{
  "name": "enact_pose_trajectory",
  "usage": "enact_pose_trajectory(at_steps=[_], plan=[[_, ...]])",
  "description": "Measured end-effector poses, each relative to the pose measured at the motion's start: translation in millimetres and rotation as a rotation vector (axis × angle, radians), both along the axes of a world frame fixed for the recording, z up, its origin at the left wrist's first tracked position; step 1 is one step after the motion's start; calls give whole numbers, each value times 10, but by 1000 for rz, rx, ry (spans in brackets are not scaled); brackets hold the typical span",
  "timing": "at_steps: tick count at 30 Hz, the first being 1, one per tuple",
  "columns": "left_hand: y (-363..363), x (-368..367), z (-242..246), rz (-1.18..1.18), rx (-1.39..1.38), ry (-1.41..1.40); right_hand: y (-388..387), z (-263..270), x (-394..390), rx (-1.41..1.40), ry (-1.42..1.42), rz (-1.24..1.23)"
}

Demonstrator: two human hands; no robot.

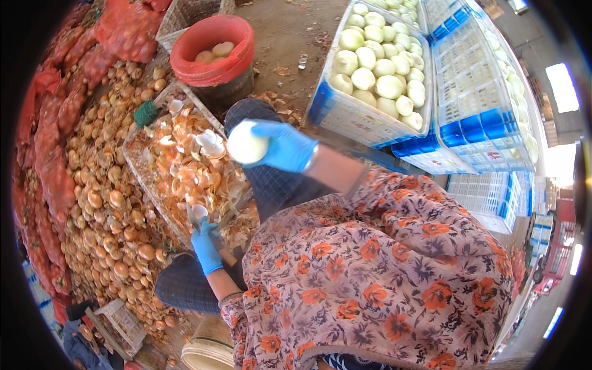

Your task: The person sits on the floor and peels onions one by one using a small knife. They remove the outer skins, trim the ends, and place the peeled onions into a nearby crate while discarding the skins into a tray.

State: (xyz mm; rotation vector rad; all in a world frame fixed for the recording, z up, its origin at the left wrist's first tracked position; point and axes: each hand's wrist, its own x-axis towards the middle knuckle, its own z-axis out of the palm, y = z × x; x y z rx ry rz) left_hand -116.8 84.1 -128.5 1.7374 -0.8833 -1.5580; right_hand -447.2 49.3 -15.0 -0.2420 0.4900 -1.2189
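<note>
My right hand (286, 144), in a blue glove, is closed around a peeled white onion (248, 142) above my right knee. My left hand (206, 245), gloved alike, grips a knife (192, 216); its blade points away from me and its wooden handle shows below the palm. A pale, cup-shaped onion piece (199, 211) is just beside the blade; whether it touches the blade I cannot tell. Under both hands a shallow tray (152, 196) holds a heap of onion skins (189, 162). A green scrubbing pad (145, 114) sits on the tray's far edge.
Unpeeled onions (106, 208) lie heaped beyond the tray, backed by red mesh sacks (51, 152). A red-rimmed bucket (212, 60) holds several onions. Crates (365, 120) of peeled onions are stacked to my right. A cream bucket (208, 354) and another person (88, 340) are to my left.
</note>
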Motion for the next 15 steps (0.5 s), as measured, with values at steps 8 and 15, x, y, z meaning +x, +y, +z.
enact_pose_trajectory(at_steps=[8,15], plan=[[-95,2,-226,-99,26,19,463,258,-1486,-158,1595,-705],[-129,-151,-195,-153,62,17,1073,-463,-2346,0,2187,-756]])
